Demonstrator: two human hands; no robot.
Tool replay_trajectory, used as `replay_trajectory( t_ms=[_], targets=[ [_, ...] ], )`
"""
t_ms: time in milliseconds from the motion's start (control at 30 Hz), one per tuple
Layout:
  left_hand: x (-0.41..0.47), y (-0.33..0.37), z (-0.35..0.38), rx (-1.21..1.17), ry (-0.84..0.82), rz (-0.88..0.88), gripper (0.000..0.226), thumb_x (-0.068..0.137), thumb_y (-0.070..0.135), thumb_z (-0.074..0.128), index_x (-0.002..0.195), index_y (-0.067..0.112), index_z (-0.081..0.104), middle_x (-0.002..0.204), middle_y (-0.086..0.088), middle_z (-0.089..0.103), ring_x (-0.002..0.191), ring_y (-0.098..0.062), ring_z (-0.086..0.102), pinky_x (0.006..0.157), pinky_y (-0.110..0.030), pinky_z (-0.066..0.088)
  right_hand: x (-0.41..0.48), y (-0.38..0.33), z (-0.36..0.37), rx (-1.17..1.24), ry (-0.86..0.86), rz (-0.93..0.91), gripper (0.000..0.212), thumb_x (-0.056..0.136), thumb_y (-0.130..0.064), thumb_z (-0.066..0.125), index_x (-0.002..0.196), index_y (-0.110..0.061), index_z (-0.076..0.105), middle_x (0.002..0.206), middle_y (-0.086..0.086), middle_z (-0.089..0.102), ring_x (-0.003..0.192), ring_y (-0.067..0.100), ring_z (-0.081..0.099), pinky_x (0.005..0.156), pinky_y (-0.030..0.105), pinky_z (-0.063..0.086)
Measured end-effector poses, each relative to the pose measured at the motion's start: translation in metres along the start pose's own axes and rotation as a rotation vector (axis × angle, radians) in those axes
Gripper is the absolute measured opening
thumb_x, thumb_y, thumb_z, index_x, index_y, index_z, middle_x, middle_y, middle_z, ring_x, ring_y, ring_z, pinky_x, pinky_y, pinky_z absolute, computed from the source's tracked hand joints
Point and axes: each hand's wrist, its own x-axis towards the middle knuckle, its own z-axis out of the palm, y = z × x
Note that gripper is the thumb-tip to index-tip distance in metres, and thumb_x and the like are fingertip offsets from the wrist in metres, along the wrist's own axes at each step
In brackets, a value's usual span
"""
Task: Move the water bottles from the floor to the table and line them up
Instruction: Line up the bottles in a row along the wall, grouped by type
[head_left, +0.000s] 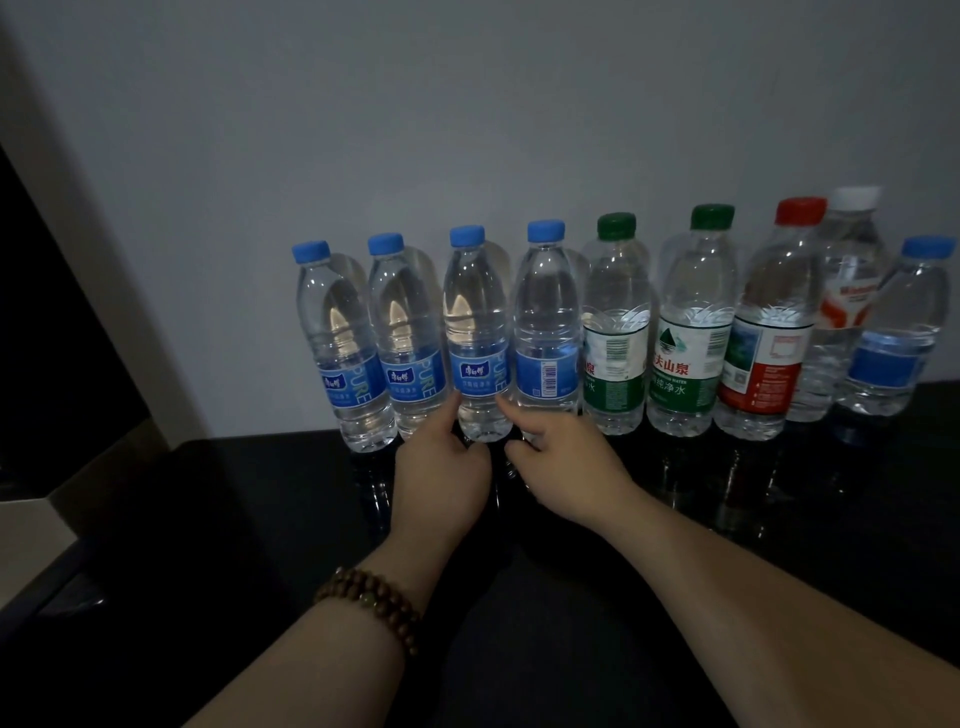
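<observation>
Several water bottles stand in a row on the dark table (571, 519), against the wall. From the left come blue-capped bottles, among them the third blue-capped bottle (477, 332), then two green-capped bottles (615, 332), a red-capped bottle (769, 332), a white-capped bottle (852, 291) set further back, and one more blue-capped bottle (898, 338). My left hand (441, 478) and my right hand (566, 462) meet at the base of the third blue-capped bottle. Each has its fingers curled and its thumb against one side of the bottle's lower part.
A pale wall (467, 130) rises right behind the row. At the left, a light panel (78, 234) slopes down next to the table's left end. The glossy table top mirrors the bottles. I wear a beaded bracelet (374, 603) on my left wrist.
</observation>
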Motion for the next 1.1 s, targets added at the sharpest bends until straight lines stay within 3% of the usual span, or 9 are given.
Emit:
replay_trajectory(
  t_ms=[133, 300, 533, 633, 700, 767, 867, 1000, 1100],
  targets=[
    [0.0016, -0.0012, 0.0001, 0.012, 0.032, -0.022, 0.068, 0.083, 0.005, 0.06, 0.137, 0.046, 0.055, 0.054, 0.005, 0.063, 0.046, -0.002, 0.057, 0.049, -0.012, 0.044, 0.0014, 0.0005, -0.0014, -0.017, 0.032, -0.002, 0.064, 0.082, -0.036, 0.051, 0.145, -0.05, 0.047, 0.082, -0.01, 0.072, 0.068, -0.001, 0.064, 0.067, 0.024, 0.055],
    [0.0014, -0.0015, 0.0017, -0.051, 0.14, -0.109, 0.041, 0.085, 0.01, 0.066, 0.118, 0.034, 0.062, 0.066, 0.003, 0.071, 0.056, -0.006, 0.066, 0.047, -0.011, 0.045, 0.0012, 0.0001, -0.0013, -0.065, 0.0, -0.015, 0.071, 0.08, -0.04, 0.05, 0.148, -0.054, 0.031, 0.06, -0.008, 0.06, 0.051, 0.001, 0.052, 0.057, 0.024, 0.047],
    [0.004, -0.0021, 0.0019, -0.061, 0.248, -0.19, 0.026, 0.083, 0.011, 0.065, 0.102, 0.028, 0.06, 0.069, 0.0, 0.07, 0.06, -0.012, 0.067, 0.053, -0.024, 0.046, 0.0025, 0.0019, -0.0008, -0.14, -0.051, 0.022, 0.072, 0.08, -0.048, 0.049, 0.151, -0.051, 0.034, 0.074, -0.012, 0.062, 0.07, 0.008, 0.06, 0.066, 0.027, 0.05],
    [0.005, -0.0031, 0.0023, -0.048, 0.243, -0.195, 0.025, 0.084, 0.012, 0.066, 0.102, 0.029, 0.06, 0.069, 0.001, 0.071, 0.059, -0.01, 0.067, 0.05, -0.023, 0.045, 0.0018, 0.0015, -0.0015, -0.189, -0.065, 0.005, 0.069, 0.083, -0.049, 0.049, 0.149, -0.056, 0.031, 0.103, -0.011, 0.071, 0.09, 0.012, 0.066, 0.081, 0.032, 0.057],
    [0.0052, -0.0043, 0.002, -0.046, 0.231, -0.198, 0.026, 0.084, 0.012, 0.066, 0.103, 0.029, 0.059, 0.071, 0.002, 0.071, 0.055, -0.005, 0.065, 0.047, -0.018, 0.043, 0.0012, -0.0003, -0.0015, -0.227, -0.088, -0.004, 0.067, 0.085, -0.048, 0.048, 0.148, -0.06, 0.026, 0.091, -0.016, 0.068, 0.087, 0.01, 0.065, 0.08, 0.033, 0.057],
    [0.0046, -0.0037, 0.0014, -0.048, 0.229, -0.197, 0.029, 0.085, 0.012, 0.066, 0.106, 0.029, 0.057, 0.07, 0.001, 0.07, 0.053, -0.004, 0.064, 0.047, -0.018, 0.043, 0.0008, -0.0018, -0.0011, -0.259, -0.098, -0.015, 0.066, 0.088, -0.047, 0.048, 0.148, -0.062, 0.023, 0.067, -0.018, 0.054, 0.071, 0.005, 0.057, 0.068, 0.029, 0.052],
    [0.0031, -0.0013, -0.0001, -0.066, 0.258, -0.191, 0.032, 0.085, 0.012, 0.067, 0.11, 0.028, 0.053, 0.078, 0.004, 0.069, 0.064, -0.007, 0.066, 0.053, -0.023, 0.046, 0.0019, 0.0004, -0.0018, -0.275, -0.074, -0.022, 0.067, 0.087, -0.046, 0.048, 0.146, -0.064, 0.021, 0.054, -0.017, 0.046, 0.059, 0.001, 0.049, 0.057, 0.027, 0.043],
    [0.0024, 0.0005, -0.0003, -0.103, 0.271, -0.19, 0.036, 0.086, 0.012, 0.068, 0.113, 0.027, 0.05, 0.088, 0.007, 0.067, 0.073, -0.006, 0.066, 0.055, -0.022, 0.046, 0.0023, 0.0015, -0.0003, -0.267, -0.089, -0.027, 0.07, 0.085, -0.048, 0.047, 0.145, -0.066, 0.017, 0.056, -0.026, 0.054, 0.056, 0.0, 0.051, 0.056, 0.026, 0.044],
    [0.0029, 0.0003, 0.0001, -0.102, 0.268, -0.195, 0.038, 0.086, 0.012, 0.068, 0.115, 0.026, 0.049, 0.088, 0.009, 0.066, 0.073, -0.005, 0.066, 0.057, -0.023, 0.047, 0.0014, 0.002, 0.0003, -0.231, -0.081, -0.021, 0.07, 0.083, -0.049, 0.048, 0.143, -0.067, 0.016, 0.07, -0.023, 0.064, 0.073, 0.002, 0.063, 0.07, 0.03, 0.057]
  ],
)
